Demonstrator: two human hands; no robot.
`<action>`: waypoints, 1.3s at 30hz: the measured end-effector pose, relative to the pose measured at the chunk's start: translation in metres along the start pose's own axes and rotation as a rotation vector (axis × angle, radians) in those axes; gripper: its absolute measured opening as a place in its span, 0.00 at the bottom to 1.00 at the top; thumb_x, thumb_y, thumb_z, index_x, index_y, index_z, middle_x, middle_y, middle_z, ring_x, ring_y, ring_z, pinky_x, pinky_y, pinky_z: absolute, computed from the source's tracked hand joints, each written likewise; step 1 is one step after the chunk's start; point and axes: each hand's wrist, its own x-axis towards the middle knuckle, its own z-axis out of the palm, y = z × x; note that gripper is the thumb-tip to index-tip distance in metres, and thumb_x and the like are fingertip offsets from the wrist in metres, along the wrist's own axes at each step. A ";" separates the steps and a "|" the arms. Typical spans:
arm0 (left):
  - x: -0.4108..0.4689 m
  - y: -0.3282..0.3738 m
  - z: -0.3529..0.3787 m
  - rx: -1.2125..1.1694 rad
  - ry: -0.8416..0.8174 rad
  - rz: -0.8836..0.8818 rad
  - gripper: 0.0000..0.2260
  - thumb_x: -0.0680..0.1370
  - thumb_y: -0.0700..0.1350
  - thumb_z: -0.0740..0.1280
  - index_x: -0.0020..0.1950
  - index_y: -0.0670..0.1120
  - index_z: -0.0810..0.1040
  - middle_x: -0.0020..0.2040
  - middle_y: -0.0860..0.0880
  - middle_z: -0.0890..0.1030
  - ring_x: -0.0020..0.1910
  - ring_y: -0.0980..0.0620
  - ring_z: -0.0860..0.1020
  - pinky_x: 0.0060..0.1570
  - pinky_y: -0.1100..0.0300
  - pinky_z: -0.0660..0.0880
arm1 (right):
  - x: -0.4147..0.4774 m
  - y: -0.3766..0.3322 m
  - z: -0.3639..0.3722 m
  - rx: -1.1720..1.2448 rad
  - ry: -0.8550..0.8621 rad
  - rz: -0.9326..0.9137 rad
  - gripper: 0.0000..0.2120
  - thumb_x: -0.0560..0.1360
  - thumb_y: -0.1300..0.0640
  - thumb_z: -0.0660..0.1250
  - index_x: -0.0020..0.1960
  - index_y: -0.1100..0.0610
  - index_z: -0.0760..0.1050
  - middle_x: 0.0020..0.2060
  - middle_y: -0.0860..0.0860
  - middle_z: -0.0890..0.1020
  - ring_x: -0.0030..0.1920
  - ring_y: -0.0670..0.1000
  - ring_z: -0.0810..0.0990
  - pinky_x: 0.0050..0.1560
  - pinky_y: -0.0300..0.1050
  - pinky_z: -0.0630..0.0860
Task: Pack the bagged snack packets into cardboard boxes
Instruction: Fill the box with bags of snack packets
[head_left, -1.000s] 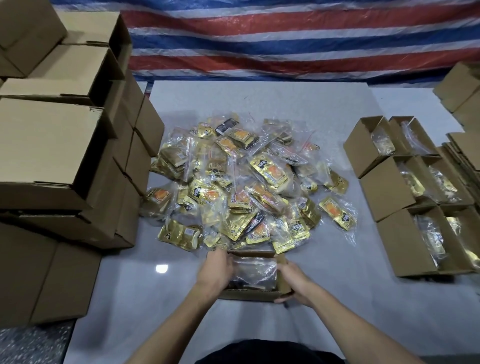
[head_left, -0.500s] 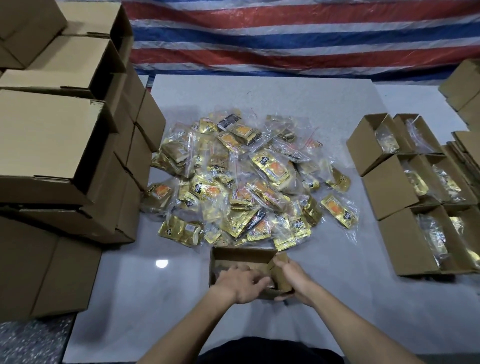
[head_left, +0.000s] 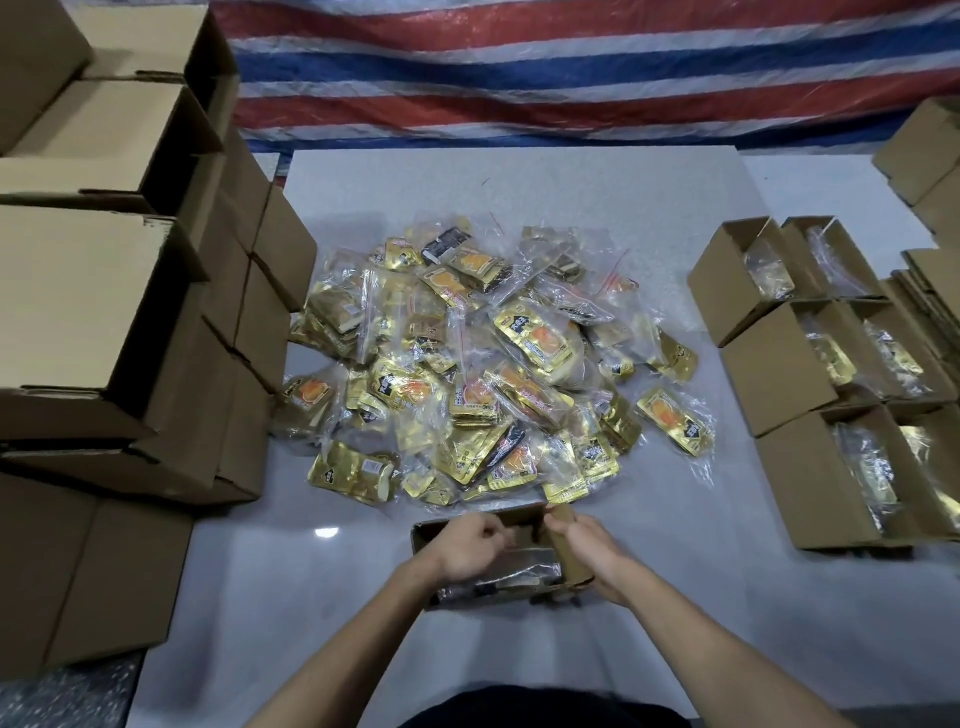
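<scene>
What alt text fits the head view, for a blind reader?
Two hands work at a small cardboard box on a grey table: the right hand grips its side flap, the left hand curls over its opening. Beyond it lies a pile of bagged snack packets, with filled open boxes at right.

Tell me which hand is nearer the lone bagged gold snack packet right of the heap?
Right. The right hand, gripping a flap of the small open cardboard box, lies nearer the person and left of that packet; the left hand, over the box's middle, is farther left.
</scene>
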 end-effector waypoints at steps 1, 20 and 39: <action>0.002 0.005 -0.004 -0.047 0.051 0.010 0.11 0.83 0.48 0.62 0.48 0.46 0.81 0.38 0.51 0.80 0.33 0.54 0.76 0.32 0.66 0.72 | 0.002 -0.003 -0.002 0.018 0.009 0.018 0.06 0.82 0.50 0.63 0.59 0.49 0.71 0.50 0.49 0.77 0.44 0.45 0.75 0.41 0.38 0.73; 0.114 0.063 -0.115 -0.452 0.517 -0.215 0.11 0.81 0.45 0.66 0.58 0.40 0.73 0.42 0.43 0.77 0.31 0.53 0.70 0.30 0.63 0.70 | 0.015 -0.006 -0.012 0.065 -0.058 0.047 0.36 0.60 0.62 0.82 0.65 0.51 0.73 0.57 0.54 0.80 0.43 0.58 0.85 0.29 0.47 0.81; 0.124 0.114 -0.144 -0.550 0.437 -0.033 0.06 0.77 0.35 0.65 0.40 0.41 0.73 0.39 0.44 0.73 0.31 0.49 0.72 0.30 0.60 0.74 | 0.016 -0.006 -0.011 0.104 -0.096 0.128 0.46 0.62 0.67 0.81 0.74 0.49 0.64 0.64 0.52 0.73 0.50 0.56 0.79 0.35 0.56 0.84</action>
